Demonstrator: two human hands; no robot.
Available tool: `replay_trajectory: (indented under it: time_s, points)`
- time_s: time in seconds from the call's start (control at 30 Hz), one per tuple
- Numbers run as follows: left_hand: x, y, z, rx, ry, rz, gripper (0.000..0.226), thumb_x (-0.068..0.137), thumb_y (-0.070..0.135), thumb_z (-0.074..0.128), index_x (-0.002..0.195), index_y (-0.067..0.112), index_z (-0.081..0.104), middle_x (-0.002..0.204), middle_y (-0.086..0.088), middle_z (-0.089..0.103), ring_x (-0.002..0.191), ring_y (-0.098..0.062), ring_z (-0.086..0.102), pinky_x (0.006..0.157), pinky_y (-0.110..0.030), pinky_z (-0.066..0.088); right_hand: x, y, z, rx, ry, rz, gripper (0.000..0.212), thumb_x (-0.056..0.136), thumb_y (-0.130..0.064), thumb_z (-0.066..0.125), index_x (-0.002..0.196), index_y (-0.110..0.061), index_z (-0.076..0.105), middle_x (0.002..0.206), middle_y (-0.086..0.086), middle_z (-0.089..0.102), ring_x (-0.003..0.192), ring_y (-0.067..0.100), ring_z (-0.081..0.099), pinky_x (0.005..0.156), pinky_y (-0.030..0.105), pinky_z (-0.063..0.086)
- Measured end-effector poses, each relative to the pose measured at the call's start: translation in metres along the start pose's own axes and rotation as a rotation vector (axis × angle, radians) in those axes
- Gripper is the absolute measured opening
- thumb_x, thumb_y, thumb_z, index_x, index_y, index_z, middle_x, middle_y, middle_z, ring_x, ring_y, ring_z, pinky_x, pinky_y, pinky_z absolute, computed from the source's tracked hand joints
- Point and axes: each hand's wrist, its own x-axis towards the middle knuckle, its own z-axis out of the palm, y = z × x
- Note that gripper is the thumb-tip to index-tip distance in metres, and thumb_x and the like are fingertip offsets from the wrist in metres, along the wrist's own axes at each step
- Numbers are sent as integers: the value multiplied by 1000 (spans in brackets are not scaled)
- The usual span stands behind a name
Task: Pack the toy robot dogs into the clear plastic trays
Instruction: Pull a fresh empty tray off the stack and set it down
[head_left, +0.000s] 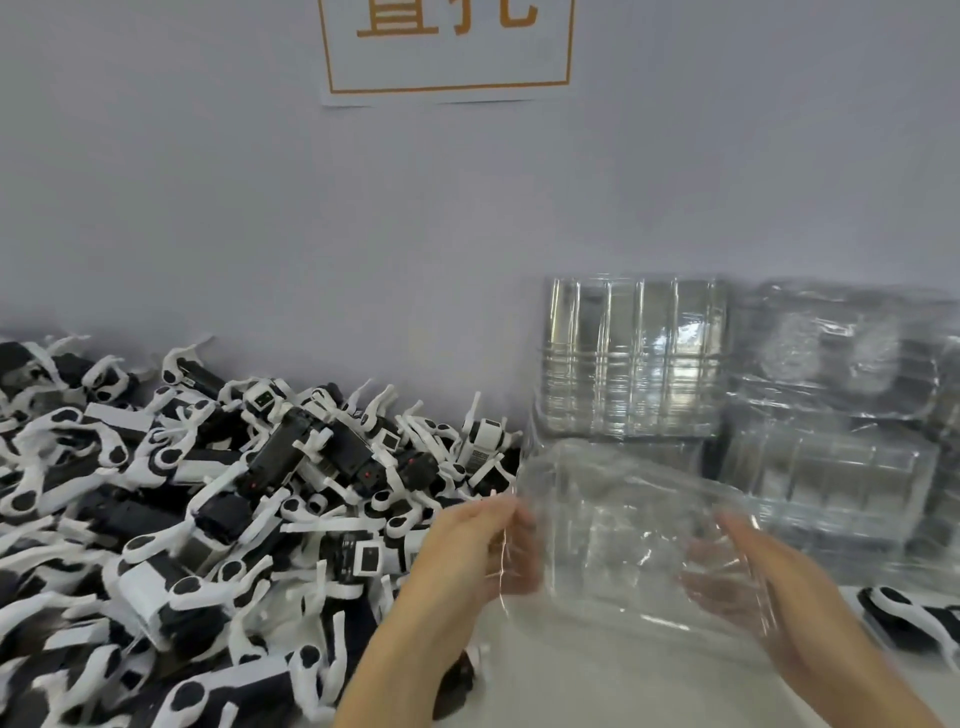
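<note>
Head view. One clear plastic tray (623, 525) held up over the counter (597, 691), gripped at both ends: left hand (478, 545) on its left edge, right hand (737, 566) on its right, fingers (519, 525) curled round the rim. Toy robot dogs (208, 493), black and white, heaped at left, too many to count. One more dog (909, 621) far right. Stacked empty trays (634, 358) against the wall (311, 208), count unclear. One sign (447, 47) above.

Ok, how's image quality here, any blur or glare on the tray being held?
Head view: the held clear tray and both hands, left and right, are motion-smeared; glare streaks the tray stacks; the toy robot dogs stay fairly sharp.
</note>
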Motion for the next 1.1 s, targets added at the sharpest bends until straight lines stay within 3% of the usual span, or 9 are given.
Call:
replay_trajectory:
  time_s: [0.23,0.3,0.4,0.47,0.57,0.63,0.83,0.97,1.1]
  points:
    - [-6,9,8,-272,-30,101,32,100,12,54,73,8,71,67,-4,66,49,-12,59,46,-24,51,-4,-3,5,-87,41,11,38,92,-36,64,119,-11,69,108,8,75,103,29,69,97,49,52]
    - [-9,12,12,-242,-58,129,32,100,14,54,72,10,70,68,-4,68,50,-11,59,45,-23,50,-8,-11,8,-268,173,-116,25,95,-26,67,118,-18,70,108,-2,73,102,17,67,90,40,53]
    - [-11,12,22,-191,-32,160,26,102,14,53,81,3,66,75,-10,74,50,-15,65,45,-25,51,-16,-28,13,-324,316,-332,20,93,-14,64,86,-28,76,77,-9,74,75,6,68,65,25,47]
    - [-13,10,30,-180,-1,175,24,102,17,54,85,3,64,83,-12,76,54,-17,68,50,-29,55,-20,-40,20,-333,186,-337,25,95,-22,62,77,-25,78,70,-7,73,62,5,67,62,26,45]
    - [-17,11,40,-186,22,235,22,100,21,57,92,2,65,92,-15,77,62,-22,72,50,-27,53,-35,-58,34,-341,-104,-284,31,85,-64,54,85,-43,77,79,-7,76,68,8,71,70,31,48]
    - [-21,13,45,-179,12,282,22,95,25,62,92,4,69,93,-17,77,68,-25,73,52,-26,53,-43,-66,41,-371,-178,-332,33,78,-72,51,87,-51,74,81,-12,76,68,4,70,70,28,46]
    - [-33,22,53,-224,-135,280,37,80,35,67,103,6,72,101,-17,77,82,-31,76,58,-28,57,-50,-73,50,-281,-30,-405,15,91,-35,66,82,-36,78,75,-11,74,62,3,68,60,20,46]
    - [-36,23,55,-300,-216,243,21,80,29,66,88,15,80,105,-19,75,83,-29,76,57,-27,57,-50,-74,49,-109,-30,-334,12,91,-29,69,85,-27,79,69,-3,72,52,4,62,45,9,42]
    - [-35,21,56,-344,-250,232,22,85,25,62,93,14,79,108,-18,75,84,-27,76,56,-26,57,-47,-72,49,-40,-54,-290,11,87,-32,70,85,-29,80,70,-2,70,55,9,60,51,14,46]
